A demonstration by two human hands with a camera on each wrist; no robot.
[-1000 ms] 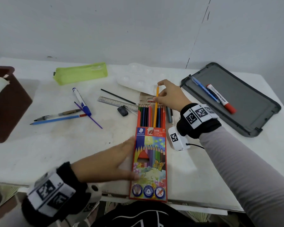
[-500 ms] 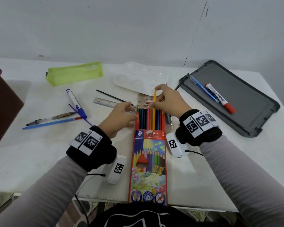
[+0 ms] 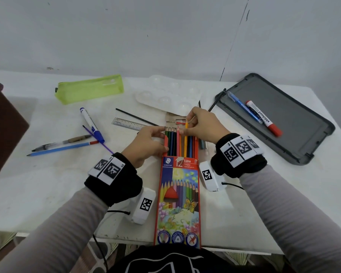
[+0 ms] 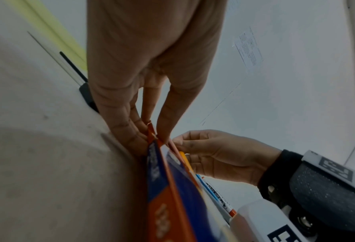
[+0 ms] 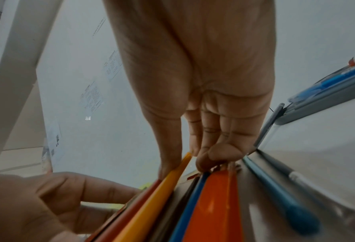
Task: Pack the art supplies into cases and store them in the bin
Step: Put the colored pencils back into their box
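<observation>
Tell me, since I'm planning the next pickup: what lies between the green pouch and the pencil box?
In the head view, a blue-capped marker, a thin black stick and a clear ruler lie between the green pouch and the pencil box.

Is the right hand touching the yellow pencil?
Touching. The right wrist view shows the right hand with its thumb and a fingertip pressed against the yellow pencil.

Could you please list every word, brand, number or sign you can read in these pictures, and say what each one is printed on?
"STAEDTLER": orange cardboard coloured-pencil box, blue panel.
"12": same box, beside the brand.
"Luna": same box; the two lines beneath are too small to read.
"whiteboard": white marker with red cap on the grey tray.
Square black-and-white coded tags: black wristbands.
Clear ruler: numbers too small to read.
</observation>
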